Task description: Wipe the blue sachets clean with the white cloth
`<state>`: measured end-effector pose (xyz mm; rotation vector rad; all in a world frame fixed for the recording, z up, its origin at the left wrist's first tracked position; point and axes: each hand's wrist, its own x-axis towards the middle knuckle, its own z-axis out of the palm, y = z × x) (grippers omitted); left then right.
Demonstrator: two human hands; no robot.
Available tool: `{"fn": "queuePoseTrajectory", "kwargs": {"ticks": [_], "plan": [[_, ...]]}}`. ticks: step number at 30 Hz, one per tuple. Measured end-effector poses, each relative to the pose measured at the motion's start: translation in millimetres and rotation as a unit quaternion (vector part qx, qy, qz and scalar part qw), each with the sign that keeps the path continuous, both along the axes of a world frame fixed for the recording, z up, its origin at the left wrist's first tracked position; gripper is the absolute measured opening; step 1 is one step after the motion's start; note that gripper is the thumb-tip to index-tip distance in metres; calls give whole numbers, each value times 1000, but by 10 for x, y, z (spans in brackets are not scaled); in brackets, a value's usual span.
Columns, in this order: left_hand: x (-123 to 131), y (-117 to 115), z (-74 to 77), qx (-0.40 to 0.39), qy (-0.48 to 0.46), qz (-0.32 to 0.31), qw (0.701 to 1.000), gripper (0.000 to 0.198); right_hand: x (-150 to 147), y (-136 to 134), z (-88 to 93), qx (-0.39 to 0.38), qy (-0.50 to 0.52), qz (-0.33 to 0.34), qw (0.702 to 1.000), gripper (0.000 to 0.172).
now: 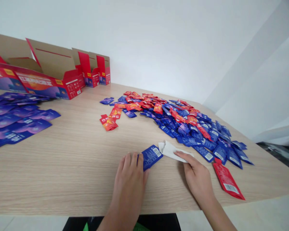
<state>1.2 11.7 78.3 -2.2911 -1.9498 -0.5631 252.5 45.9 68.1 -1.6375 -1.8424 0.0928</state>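
My left hand [130,179] is closed at the left end of a blue sachet [150,157], its fingers over the edge. The sachet lies low over the table with its printed, barcoded side up. In my right hand [197,175] is a folded white tissue [174,151], pinched between fingers and thumb. The tissue's torn-looking end is by the sachet's right corner; whether they touch I cannot tell. To the right of my right hand lies a single red sachet [227,179], barcode up. Beyond the hands spreads a mixed heap of blue and red sachets [175,120].
Open red cartons [48,81] stand in a row at the back left. Overlapping blue sachets [16,120] lie in front of them. Two orange-red sachets [109,122] sit left of the heap. The wooden table [82,166] ends just in front of me.
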Motion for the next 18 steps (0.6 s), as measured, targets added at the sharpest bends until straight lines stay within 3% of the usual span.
{"fn": "queuePoseTrajectory", "kwargs": {"ticks": [5,9,14,18], "plan": [[-67,103,88,-15,1,-6,1000,33,33,-15,-5,3,32,-20,999,44],[-151,145,207,-32,-26,24,999,31,56,-22,-21,9,37,-43,998,43],[-453,257,268,-62,-82,116,988,31,108,-1,-71,11,17,-67,998,46],[-967,297,271,-67,-95,232,966,34,151,11,-113,11,11,-69,997,47]]}}
